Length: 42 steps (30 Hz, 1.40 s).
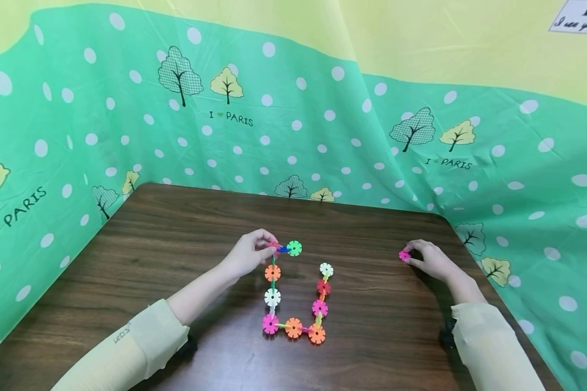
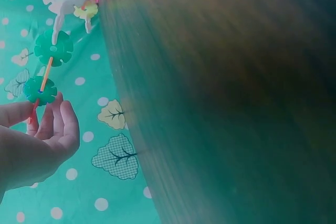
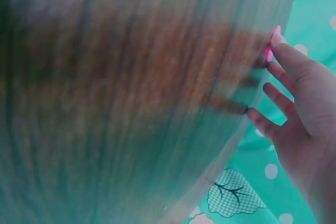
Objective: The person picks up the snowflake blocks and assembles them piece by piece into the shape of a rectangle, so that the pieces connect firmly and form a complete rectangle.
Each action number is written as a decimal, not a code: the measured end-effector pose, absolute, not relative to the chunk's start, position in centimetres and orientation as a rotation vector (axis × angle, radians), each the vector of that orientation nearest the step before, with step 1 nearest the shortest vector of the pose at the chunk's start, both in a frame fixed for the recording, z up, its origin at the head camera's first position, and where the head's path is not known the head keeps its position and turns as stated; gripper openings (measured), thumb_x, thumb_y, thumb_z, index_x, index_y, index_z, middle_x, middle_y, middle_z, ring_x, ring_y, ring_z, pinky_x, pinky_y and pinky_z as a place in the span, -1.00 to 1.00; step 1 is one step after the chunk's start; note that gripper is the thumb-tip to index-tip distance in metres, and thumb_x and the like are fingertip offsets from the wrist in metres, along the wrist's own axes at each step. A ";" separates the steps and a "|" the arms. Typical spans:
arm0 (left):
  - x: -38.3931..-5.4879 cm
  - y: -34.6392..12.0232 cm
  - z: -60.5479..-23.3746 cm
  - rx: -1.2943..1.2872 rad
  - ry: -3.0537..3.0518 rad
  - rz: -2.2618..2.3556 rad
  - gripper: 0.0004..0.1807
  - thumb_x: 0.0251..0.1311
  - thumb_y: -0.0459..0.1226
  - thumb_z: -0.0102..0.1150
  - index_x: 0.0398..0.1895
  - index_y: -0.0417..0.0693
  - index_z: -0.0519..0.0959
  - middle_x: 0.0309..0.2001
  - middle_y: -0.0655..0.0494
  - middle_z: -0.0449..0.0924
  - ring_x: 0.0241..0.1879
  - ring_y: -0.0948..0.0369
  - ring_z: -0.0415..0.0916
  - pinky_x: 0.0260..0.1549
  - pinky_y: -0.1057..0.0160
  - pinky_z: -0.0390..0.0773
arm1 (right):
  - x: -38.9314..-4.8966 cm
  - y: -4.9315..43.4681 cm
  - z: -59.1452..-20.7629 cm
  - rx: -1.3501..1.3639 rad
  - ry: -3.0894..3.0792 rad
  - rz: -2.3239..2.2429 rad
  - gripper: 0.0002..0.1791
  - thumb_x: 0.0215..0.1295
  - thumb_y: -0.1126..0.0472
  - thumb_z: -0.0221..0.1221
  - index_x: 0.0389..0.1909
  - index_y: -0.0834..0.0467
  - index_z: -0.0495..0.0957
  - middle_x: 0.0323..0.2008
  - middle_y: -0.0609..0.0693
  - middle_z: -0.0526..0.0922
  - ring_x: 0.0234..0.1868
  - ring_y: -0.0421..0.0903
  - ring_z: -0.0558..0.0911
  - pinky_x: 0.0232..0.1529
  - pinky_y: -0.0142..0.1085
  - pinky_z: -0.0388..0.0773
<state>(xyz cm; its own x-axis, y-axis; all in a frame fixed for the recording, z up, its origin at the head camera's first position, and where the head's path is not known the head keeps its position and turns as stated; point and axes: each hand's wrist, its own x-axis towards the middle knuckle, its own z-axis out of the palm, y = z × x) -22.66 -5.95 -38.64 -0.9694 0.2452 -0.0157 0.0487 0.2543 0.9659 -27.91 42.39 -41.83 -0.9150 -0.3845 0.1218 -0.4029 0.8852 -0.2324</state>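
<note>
A chain of slotted plastic snowflake discs in a U shape, with an orange disc [image 1: 293, 328] in its bottom row, lies on the table. My left hand [image 1: 244, 255] pinches a pinkish-red disc [image 1: 274, 245] at the chain's far left corner. From there a blue disc [image 1: 283, 250], seen edge-on, leads right to a light green disc [image 1: 294, 248]. The right arm of the U ends in a white disc [image 1: 326, 269]. Well to the right, my right hand [image 1: 431, 260] holds a loose pink disc [image 1: 404, 255] between thumb and finger. The right wrist view shows that pink disc [image 3: 269, 53] edge-on.
The dark wooden table [image 1: 186, 217] has rounded far corners. A green and yellow curtain [image 1: 298, 125] with dots and trees hangs behind it and along both sides. My right hand is close to the table's right edge.
</note>
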 end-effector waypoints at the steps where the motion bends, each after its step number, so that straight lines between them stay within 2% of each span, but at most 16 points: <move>1: -22.7 -6.0 -38.7 0.281 2.353 1.802 -0.90 0.24 -0.36 0.15 -0.19 -0.12 0.53 -0.31 -0.06 0.66 -0.19 -0.16 0.54 -0.17 -0.06 0.55 | -27.9 42.4 -41.8 0.612 -2.984 0.391 -0.75 0.15 0.29 0.28 -0.18 0.33 0.55 -0.13 0.30 0.57 -0.02 0.27 0.50 0.02 0.16 0.39; 6: -22.8 -5.9 -38.8 0.287 2.356 1.801 -0.90 0.24 -0.35 0.15 -0.20 -0.11 0.53 -0.29 -0.10 0.66 -0.21 -0.11 0.55 -0.20 -0.02 0.56 | -28.1 42.2 -41.7 0.551 -3.003 0.437 -0.76 0.14 0.30 0.29 -0.20 0.28 0.51 -0.23 0.18 0.59 -0.14 0.16 0.55 -0.11 0.07 0.46; 10: -22.8 -5.9 -38.8 0.295 2.350 1.809 -0.87 0.25 -0.37 0.12 -0.15 -0.14 0.51 -0.29 -0.13 0.65 -0.31 0.07 0.58 -0.21 0.01 0.56 | -28.2 42.0 -41.6 0.523 -3.019 0.500 -0.76 0.13 0.34 0.28 -0.21 0.23 0.45 -0.34 0.08 0.59 -0.27 0.02 0.56 -0.26 -0.07 0.49; 14: -22.7 -5.9 -38.6 0.309 2.309 1.829 -0.80 0.26 -0.41 0.07 -0.07 -0.12 0.51 -0.27 -0.20 0.63 -0.35 0.18 0.58 -0.16 -0.05 0.53 | -28.2 41.6 -41.5 0.543 -3.008 0.514 -0.77 0.14 0.37 0.27 -0.23 0.21 0.43 -0.40 0.02 0.58 -0.34 -0.07 0.54 -0.34 -0.16 0.48; 18: -22.6 -5.8 -38.5 0.307 2.271 1.832 -0.74 0.27 -0.43 0.03 -0.04 -0.02 0.56 -0.28 -0.15 0.62 -0.32 0.14 0.57 -0.15 -0.08 0.53 | -28.2 40.8 -41.3 0.585 -2.956 0.497 -0.80 0.16 0.36 0.26 -0.25 0.17 0.44 -0.44 -0.04 0.59 -0.37 -0.13 0.54 -0.34 -0.17 0.47; 23: -22.6 -5.8 -38.5 0.299 2.242 1.835 -0.72 0.29 -0.43 0.00 -0.05 -0.02 0.62 -0.26 -0.19 0.62 -0.27 0.06 0.56 -0.16 -0.05 0.55 | -28.3 39.5 -40.9 0.618 -2.869 0.515 -0.80 0.17 0.37 0.25 -0.24 0.15 0.45 -0.45 -0.06 0.58 -0.40 -0.16 0.51 -0.35 -0.20 0.47; 30: -22.7 -5.7 -38.5 0.294 2.242 1.850 -0.75 0.27 -0.44 0.01 -0.09 -0.10 0.63 -0.32 -0.20 0.62 -0.39 0.19 0.53 -0.22 0.02 0.57 | -28.1 37.2 -39.5 0.633 -2.762 0.586 -0.80 0.18 0.33 0.26 -0.21 0.14 0.46 -0.44 -0.07 0.57 -0.43 -0.22 0.49 -0.39 -0.32 0.49; 37: -22.7 -5.6 -38.5 0.292 2.235 1.858 -0.81 0.30 -0.35 0.06 -0.11 -0.10 0.63 -0.32 -0.22 0.61 -0.46 0.19 0.49 -0.22 -0.03 0.56 | -27.4 34.4 -37.9 0.580 -2.668 0.663 -0.76 0.18 0.34 0.26 -0.15 0.15 0.48 -0.42 -0.03 0.61 -0.41 -0.20 0.56 -0.38 -0.41 0.50; 42: -22.6 -5.6 -38.4 0.290 2.261 1.837 -0.79 0.27 -0.23 0.15 -0.10 -0.07 0.63 -0.35 -0.12 0.61 -0.44 0.16 0.50 -0.25 0.01 0.58 | -26.9 32.4 -36.8 0.590 -2.646 0.796 -0.72 0.19 0.37 0.23 -0.07 0.15 0.52 -0.40 0.01 0.63 -0.43 -0.15 0.63 -0.46 -0.45 0.53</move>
